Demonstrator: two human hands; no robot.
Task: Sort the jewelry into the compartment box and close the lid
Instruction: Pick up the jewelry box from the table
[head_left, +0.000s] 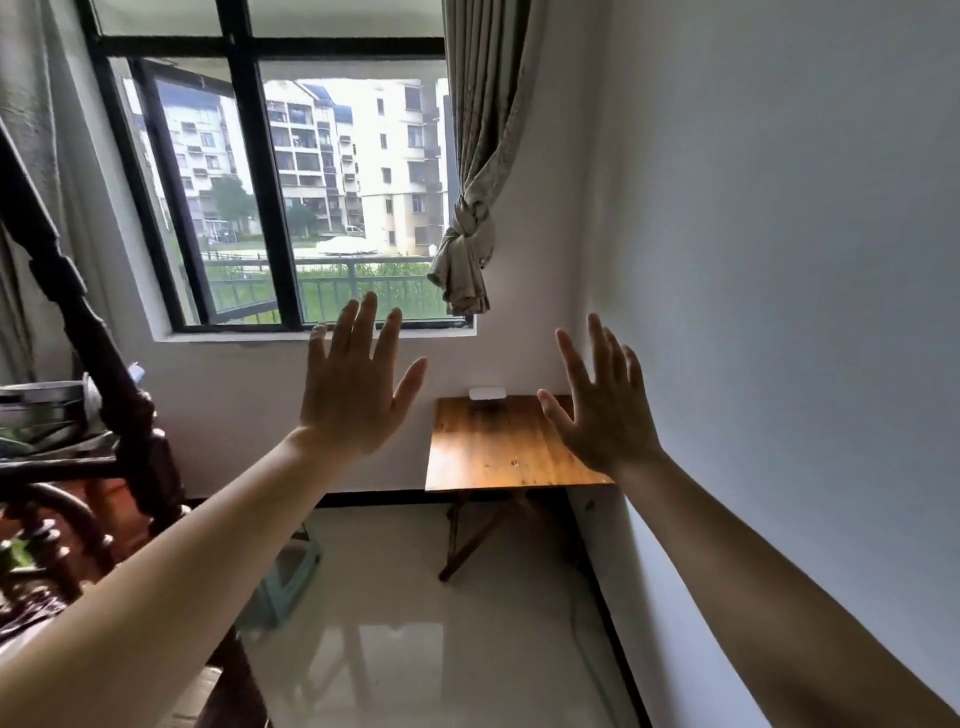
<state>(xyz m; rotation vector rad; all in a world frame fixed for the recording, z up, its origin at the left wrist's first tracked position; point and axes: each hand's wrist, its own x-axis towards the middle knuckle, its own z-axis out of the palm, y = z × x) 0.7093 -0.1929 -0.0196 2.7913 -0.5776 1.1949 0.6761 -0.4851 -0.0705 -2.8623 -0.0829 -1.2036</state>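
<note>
— Going from the left, what is showing?

— One dark carved wooden frame (78, 312) is leaning up the left edge. Next, one window (275, 197) with black bars is looking out on apartment blocks, and one knotted curtain (467, 244) is hanging at its right side.

— And the hands?

— Two, both raised in the air with backs to the camera. The left hand (353, 395) is spreading its fingers (363, 327) wide and straight in front of the window sill, gripping nothing and touching nothing. The right hand (605, 415) is doing the same, fingers fanned out and slack, holding nothing.

— Where is the box?

— One small white box (487, 393) is sitting at the far edge of one wooden table (493, 447), against the wall, between the two hands in the view. Its lid is looking closed, though it is too small to tell for sure. No jewelry is making itself out at this size.

— Below?

— One pale glossy floor (415, 623) is reflecting the table legs.
</note>
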